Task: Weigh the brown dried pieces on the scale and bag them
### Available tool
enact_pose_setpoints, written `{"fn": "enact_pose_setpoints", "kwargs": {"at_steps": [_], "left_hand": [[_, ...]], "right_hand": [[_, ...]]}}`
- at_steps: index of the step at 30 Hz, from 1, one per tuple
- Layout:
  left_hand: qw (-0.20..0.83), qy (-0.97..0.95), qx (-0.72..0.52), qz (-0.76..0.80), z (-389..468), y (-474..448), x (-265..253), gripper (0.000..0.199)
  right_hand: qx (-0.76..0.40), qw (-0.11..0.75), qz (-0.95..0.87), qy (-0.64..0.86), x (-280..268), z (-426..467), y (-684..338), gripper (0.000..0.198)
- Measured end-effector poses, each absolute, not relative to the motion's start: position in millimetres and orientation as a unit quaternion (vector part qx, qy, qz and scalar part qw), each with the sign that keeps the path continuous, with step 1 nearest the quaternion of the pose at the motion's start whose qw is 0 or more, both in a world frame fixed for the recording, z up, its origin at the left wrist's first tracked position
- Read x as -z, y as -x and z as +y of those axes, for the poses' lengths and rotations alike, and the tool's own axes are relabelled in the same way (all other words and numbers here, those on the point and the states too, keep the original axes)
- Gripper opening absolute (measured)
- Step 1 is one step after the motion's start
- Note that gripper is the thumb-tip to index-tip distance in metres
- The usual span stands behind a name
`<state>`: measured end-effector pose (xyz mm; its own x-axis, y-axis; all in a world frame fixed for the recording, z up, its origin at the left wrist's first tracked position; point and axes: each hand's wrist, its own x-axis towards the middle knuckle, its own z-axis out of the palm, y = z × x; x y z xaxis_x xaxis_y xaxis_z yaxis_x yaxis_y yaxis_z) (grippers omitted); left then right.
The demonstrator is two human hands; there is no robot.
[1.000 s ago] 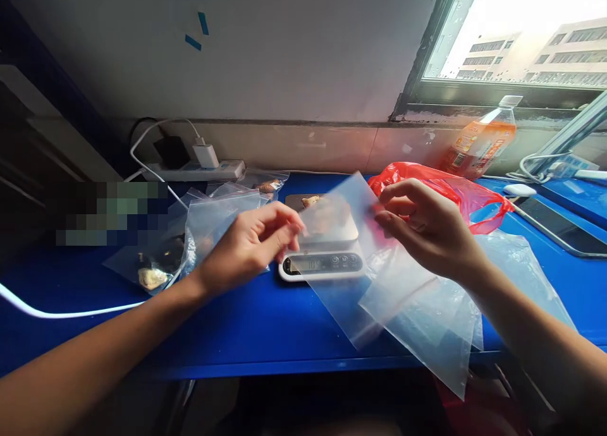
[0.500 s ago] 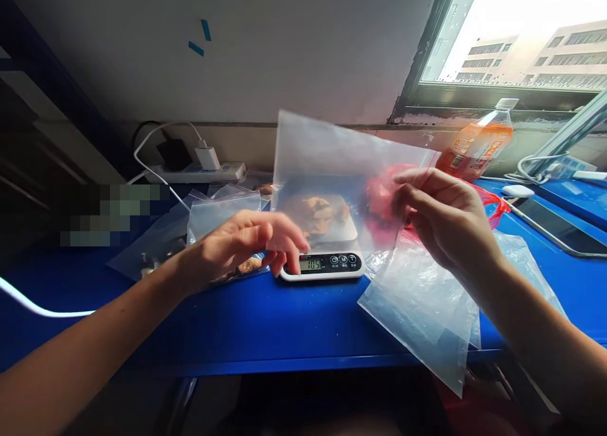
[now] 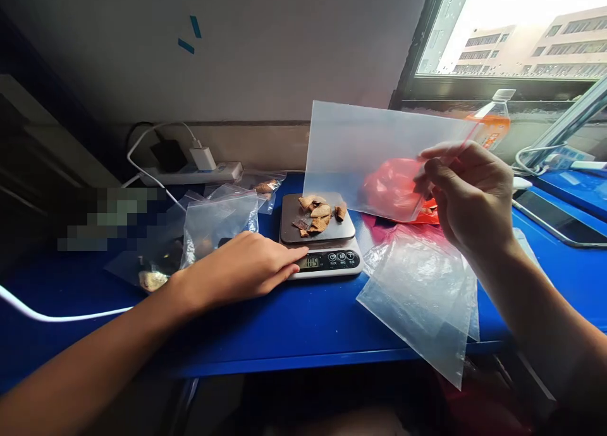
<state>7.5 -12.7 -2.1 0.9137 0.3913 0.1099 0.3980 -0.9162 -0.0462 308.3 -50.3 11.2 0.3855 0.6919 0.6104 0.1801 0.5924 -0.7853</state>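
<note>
At near edge of blue tabletop (image 3: 265, 335), right of middle: fan of flat loose bags (image 3: 417, 335), clear plastic, lowest corner overhanging the edge. Toward left edge: white cable (image 3: 52, 318), curving across.

Next inward: left hand (image 3: 246, 262), fingers extended and close together, fingertips against left end of display panel of digital scale (image 3: 290, 216). Whether clamped on casing or merely touching: not determinable from this view. Near middle of tabletop: the scale, display toward near edge; digits apparently 105, decimal point unclear. On its metal plate: dried pieces (image 3: 320, 211), brown and curled, most clustered, one apart toward the plate's right edge. Judged light and brittle; best lifted by thicker parts with a gentle pinch.

Left of scale: filled bags (image 3: 222, 218), clear and overlapping.

Raised above right half of tabletop: held bag (image 3: 351, 145), clamped between thumb and fingers of right hand (image 3: 427, 167) near its red-strip end; opposite end reaching out behind the scale, nearly flat. Judged very light, thin, slippery, prone to creasing; best gripped at the red-strip end.

Beyond: red bag (image 3: 429, 213), partly seen through the held bag; phone (image 3: 564, 221) near right edge; bottle (image 3: 496, 129) toward far right corner. Along far edge, left part: power strip (image 3: 230, 170) with white charger (image 3: 203, 158).
</note>
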Motion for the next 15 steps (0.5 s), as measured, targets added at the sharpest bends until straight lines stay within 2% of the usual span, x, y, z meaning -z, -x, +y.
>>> {"fn": "enact_pose_setpoints", "kwargs": {"at_steps": [6, 10, 15], "left_hand": [[0.02, 0.963, 0.112, -0.246, -12, -12, 12, 0.022], [0.053, 0.954, 0.105, -0.277, -11, -16, 17, 0.017], [0.107, 0.963, 0.108, -0.222, -12, -15, 12, 0.018]], "right_hand": [[-0.186, 0.702, -0.537, 0.429, -9, -52, -305, 0.006], [-0.182, 0.705, -0.534, 0.431, -9, -50, -305, 0.006], [-0.079, 0.756, -0.494, 0.422, -28, -50, -326, 0.014]]}}
